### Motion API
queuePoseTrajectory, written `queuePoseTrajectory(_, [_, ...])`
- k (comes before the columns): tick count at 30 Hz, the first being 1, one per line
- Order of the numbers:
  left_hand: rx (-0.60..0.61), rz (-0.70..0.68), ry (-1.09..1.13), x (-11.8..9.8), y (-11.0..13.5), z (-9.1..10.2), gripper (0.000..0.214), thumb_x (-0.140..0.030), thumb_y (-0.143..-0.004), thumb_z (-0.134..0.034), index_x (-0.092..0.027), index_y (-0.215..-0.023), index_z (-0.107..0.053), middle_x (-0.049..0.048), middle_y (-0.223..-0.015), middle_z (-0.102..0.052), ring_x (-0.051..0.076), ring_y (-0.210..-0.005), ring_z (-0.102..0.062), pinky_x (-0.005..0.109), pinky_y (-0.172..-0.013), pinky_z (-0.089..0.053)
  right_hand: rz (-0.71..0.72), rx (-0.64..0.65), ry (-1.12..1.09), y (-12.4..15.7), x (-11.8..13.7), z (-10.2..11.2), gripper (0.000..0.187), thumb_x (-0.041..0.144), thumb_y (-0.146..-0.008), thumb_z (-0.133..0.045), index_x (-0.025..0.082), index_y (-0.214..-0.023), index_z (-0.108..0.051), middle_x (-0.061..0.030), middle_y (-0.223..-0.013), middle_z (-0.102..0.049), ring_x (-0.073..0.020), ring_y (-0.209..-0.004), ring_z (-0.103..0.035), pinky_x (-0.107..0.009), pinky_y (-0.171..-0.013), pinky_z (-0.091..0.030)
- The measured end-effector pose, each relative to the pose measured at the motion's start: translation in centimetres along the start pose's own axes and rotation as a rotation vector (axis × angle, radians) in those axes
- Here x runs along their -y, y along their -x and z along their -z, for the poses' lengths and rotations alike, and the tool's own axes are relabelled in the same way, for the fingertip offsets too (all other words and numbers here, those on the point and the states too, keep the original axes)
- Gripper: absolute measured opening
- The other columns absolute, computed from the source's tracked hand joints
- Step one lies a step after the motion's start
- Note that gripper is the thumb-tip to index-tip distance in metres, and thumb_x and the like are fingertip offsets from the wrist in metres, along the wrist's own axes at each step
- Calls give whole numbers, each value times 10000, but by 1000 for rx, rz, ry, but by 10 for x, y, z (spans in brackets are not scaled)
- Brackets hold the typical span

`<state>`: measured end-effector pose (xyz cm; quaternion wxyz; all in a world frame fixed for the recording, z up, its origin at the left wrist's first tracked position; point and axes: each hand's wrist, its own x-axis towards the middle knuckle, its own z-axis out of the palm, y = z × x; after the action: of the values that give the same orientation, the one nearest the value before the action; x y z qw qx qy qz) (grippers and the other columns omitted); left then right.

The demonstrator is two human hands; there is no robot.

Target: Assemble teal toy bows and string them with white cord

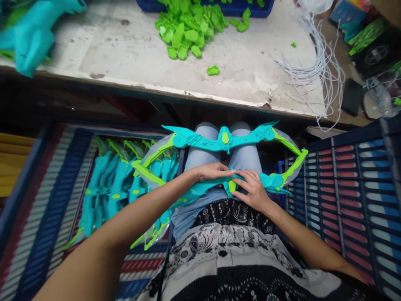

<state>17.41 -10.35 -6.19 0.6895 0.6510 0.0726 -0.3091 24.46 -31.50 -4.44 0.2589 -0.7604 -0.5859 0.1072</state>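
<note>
Forearms [140, 217] meet over my lap [200, 156]: the near bow [272, 180] lies across it, left to right. My left hand [213, 171] presses flat on its middle; my right hand [252, 190], equally close, grips just right of centre.

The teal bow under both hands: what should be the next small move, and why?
Probably press the small green piece into the centre of the near bow with the right hand, while the left hand steadies the bow. Both hands meet at that centre, where the piece sits between the fingers; the far bow on the knees has its green centre piece in place.
</note>
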Motion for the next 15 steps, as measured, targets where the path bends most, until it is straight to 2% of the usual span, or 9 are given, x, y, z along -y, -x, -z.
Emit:
queuePoseTrajectory(6, [-35, -28, -100, 2, -2, 0, 502, -589, -601, -735, -136, -787, -623, -16, -681, -579, 130, -653, -499, 233, -574, -350, -45, 0, 78, 3, 6, -7, 352, 362, -865, -622, 203, -1178, -648, -134, -1280, -606, -270, -1154, -549, -476, -981, -409])
queuePoseTrajectory(9, [-57, 20, -60, 2, -3, -4, 473, -525, -562, -776, -140, -769, -595, -22, -666, -586, 133, -622, -530, 233, -543, -363, -109, 27, 48, 1, 7, -8, 376, 366, -834, -664, 234, -1185, -642, -109, -1285, -613, -271, -1155, -553, -467, -979, -402])
queuePoseTrajectory(13, [-40, 70, 26, 0, -1, -9, 445, -472, -576, -770, -146, -818, -588, -12, -697, -612, 144, -614, -574, 237, -524, -402, -293, 120, -10, -10, 11, -6, 659, 380, -761, -733, 220, -1355, -497, -102, -1229, -644, -274, -1090, -577, -442, -926, -413])
queuePoseTrajectory(15, [-51, 59, -1, 0, 1, -9, 436, -460, -585, -760, -143, -837, -598, -8, -705, -624, 139, -599, -573, 239, -525, -407, -348, 187, 3, -16, 13, -5, 708, 383, -744, -742, 214, -1376, -473, -102, -1191, -658, -282, -1063, -576, -433, -898, -409])
